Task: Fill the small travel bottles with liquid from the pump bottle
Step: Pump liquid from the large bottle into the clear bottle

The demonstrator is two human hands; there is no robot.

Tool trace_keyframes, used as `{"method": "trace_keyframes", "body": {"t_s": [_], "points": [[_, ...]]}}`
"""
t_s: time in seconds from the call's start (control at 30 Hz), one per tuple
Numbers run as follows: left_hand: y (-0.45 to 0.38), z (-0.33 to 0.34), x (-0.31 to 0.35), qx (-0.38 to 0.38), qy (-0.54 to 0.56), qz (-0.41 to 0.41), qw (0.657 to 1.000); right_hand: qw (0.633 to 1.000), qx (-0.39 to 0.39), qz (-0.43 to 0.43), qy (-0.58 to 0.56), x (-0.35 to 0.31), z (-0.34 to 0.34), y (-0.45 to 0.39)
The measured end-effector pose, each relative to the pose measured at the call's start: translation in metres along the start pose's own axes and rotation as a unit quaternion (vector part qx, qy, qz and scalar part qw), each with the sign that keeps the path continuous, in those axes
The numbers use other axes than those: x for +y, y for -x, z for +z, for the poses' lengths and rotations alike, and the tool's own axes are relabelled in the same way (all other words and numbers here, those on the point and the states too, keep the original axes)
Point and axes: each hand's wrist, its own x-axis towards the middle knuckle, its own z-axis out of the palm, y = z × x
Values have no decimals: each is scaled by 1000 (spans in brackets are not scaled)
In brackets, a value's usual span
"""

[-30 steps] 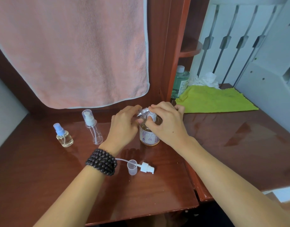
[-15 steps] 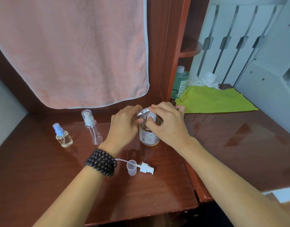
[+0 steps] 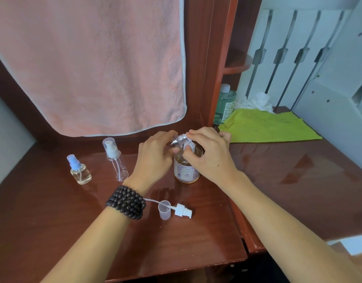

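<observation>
The amber pump bottle with a floral label stands upright on the wooden desk. My right hand curls over its white pump head, fingers on top and the thumb in front. My left hand holds a small clear travel bottle tilted, its threaded neck at the pump's spout. Most of that small bottle is hidden behind my fingers. A blue-capped small bottle with pale liquid and a taller clear bottle with a white pump stand to the left.
A loose white spray head with its tube lies beside a clear cap near my left wrist. A pink towel hangs behind. A green cloth, a green bottle and crumpled tissue sit at the back right.
</observation>
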Motion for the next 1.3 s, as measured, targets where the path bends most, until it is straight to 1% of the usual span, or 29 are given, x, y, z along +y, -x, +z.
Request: {"method": "trace_keyframes", "body": {"t_s": [0.2, 0.57, 0.77, 1.07, 1.3], "points": [[5, 5, -4, -8, 4, -6, 1000, 1000, -23, 13, -3, 0, 2, 1], [-1, -3, 1, -4, -13, 4, 1000, 999, -25, 12, -18, 1, -3, -1], [5, 4, -4, -12, 6, -15, 1000, 999, -40, 22, -14, 1, 1, 1], [1, -4, 3, -6, -8, -5, 1000, 998, -33, 16, -42, 1, -5, 0], [2, 1, 0, -14, -11, -8, 1000, 999, -30, 32, -30, 3, 1, -2]]}}
